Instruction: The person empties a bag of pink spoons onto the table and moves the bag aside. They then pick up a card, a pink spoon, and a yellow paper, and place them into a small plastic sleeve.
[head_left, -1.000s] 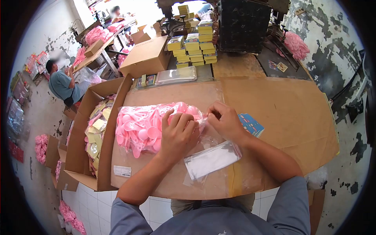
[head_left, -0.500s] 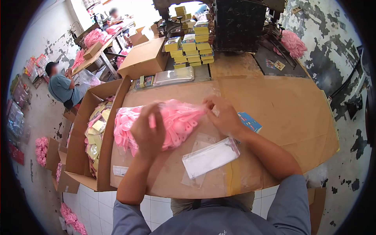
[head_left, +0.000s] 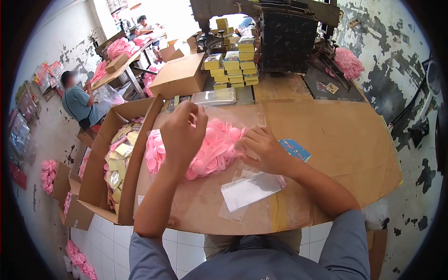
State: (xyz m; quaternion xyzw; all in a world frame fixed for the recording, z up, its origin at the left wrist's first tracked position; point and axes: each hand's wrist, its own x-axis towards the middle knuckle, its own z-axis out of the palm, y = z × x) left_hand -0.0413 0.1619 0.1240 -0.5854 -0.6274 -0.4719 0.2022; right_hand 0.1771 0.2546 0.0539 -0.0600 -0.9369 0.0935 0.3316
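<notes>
A clear plastic bag (head_left: 248, 113) full of pink plastic spoons (head_left: 215, 150) lies on the cardboard-covered table. My left hand (head_left: 183, 135) is raised over the bag, its fingers curled in a pinch at the film near the far side. It hides part of the spoons. At the bag's right end my right hand (head_left: 262, 148) has its fingers closed on the film, beside the spoons. Just below rests a stack of clear plastic sleeves (head_left: 252, 190) with white showing through. Blue printed cards (head_left: 295, 150) lie beyond my right wrist.
An open carton (head_left: 97, 179) of packed yellow and pink pieces stands against the table's left edge. Stacks of yellow-edged cards (head_left: 232, 70), a closed box (head_left: 177, 79) and a black machine (head_left: 285, 39) are at the back. A co-worker (head_left: 80, 100) sits at far left.
My left hand has risen away from me, over the far side of the bag. The bag film has spread wider and the spoons show more plainly. My right hand has shifted slightly nearer me.
</notes>
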